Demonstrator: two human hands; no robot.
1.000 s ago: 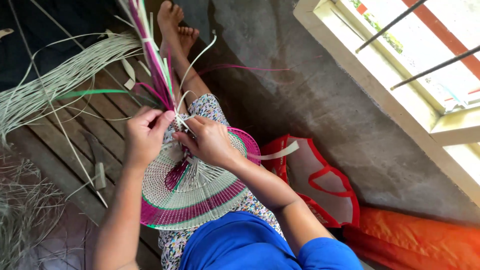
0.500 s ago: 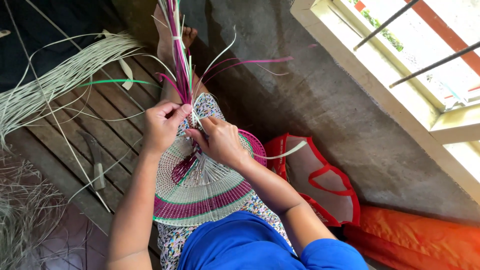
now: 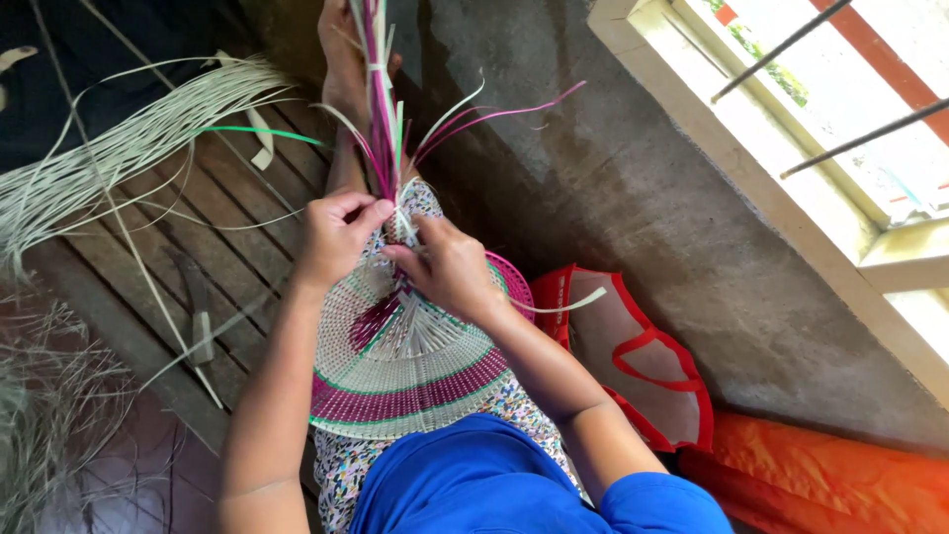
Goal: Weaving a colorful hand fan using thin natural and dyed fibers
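Observation:
A half-round woven fan of pale strips with magenta and green bands lies on my lap. Its loose strip ends gather into a bundle that rises away from me, in magenta, green and cream. My left hand pinches the strips at the base of that bundle. My right hand rests on the weave just beside it, with the fingertips gripping strips at the same spot. Both hands nearly touch each other.
A sheaf of pale strips lies on the wooden slats to the left. A knife rests on the slats. A red mesh bag and orange sheet sit at right below a barred window.
The view has shifted, so the fan and hands sit lower and farther right in frame. The strip bundle has been drawn together and now stands straighter between the hands.

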